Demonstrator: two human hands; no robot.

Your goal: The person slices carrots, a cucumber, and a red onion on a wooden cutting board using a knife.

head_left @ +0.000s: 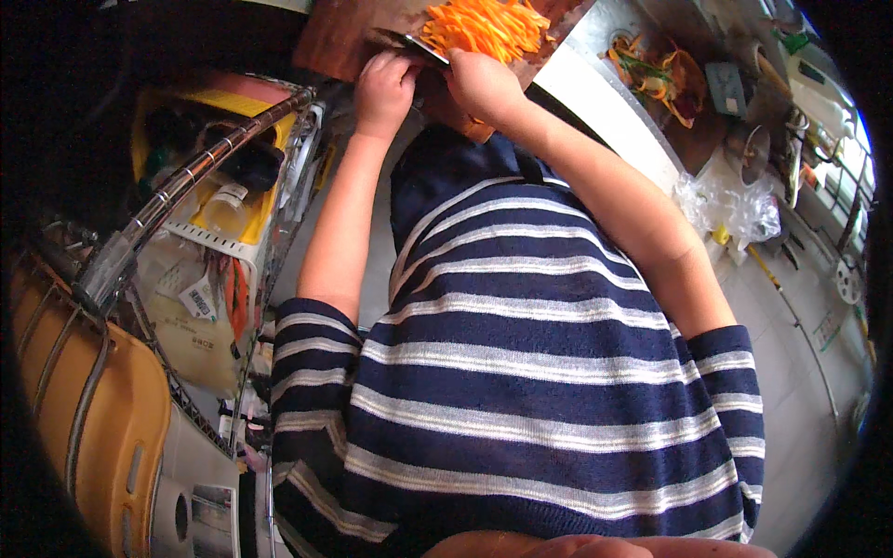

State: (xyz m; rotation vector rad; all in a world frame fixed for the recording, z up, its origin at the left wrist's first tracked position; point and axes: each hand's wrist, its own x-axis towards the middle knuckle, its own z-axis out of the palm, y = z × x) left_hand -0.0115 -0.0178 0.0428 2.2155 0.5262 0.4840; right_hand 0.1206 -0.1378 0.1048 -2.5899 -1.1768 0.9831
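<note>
My right hand (485, 87) grips a kitchen knife (427, 50), its handle hidden in my fist. The blade points up and left over a brown wooden cutting board (335, 35). Behind the blade lies a heap of orange strips, which look like shredded carrot (488, 31). My left hand (385, 94) is at the board's near edge with its fingers curled, close to the blade. Its fingertips are partly hidden, so I cannot tell whether it pinches anything or touches the knife.
Right of the board, peelings (659, 77) lie on the counter near a clear plastic bag (732, 202). To my left stands a wire rack (195, 167) with a white and yellow basket (216, 237). A tan plastic board (104, 432) leans at lower left.
</note>
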